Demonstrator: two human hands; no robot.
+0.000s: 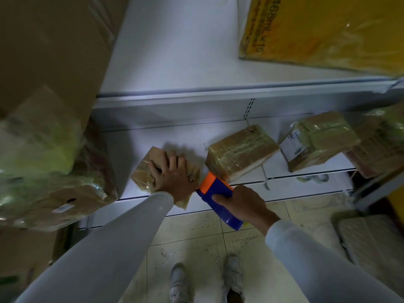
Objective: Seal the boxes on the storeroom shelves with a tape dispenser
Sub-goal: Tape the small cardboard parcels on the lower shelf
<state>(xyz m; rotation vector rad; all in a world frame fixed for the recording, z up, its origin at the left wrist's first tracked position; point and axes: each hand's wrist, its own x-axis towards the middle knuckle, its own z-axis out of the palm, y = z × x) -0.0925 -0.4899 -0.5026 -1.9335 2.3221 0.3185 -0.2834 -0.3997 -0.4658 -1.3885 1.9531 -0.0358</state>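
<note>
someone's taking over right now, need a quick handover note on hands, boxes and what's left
Left hand: flat on the small box at the lower shelf edge, holding it down.
Right hand: grips the tape dispenser, its orange end at that box's right side.
Middle box and labelled box to the right already show clear tape.
Left: finish taping the small box; whether its wrap is complete cannot be told.

Two long pale grey-white sleeves reaching to the wrists, smooth plain fabric with no markings, bare hands, a small ring [191,179] on one finger of the left hand [172,176], light grey-white sneakers [181,283] below
</note>
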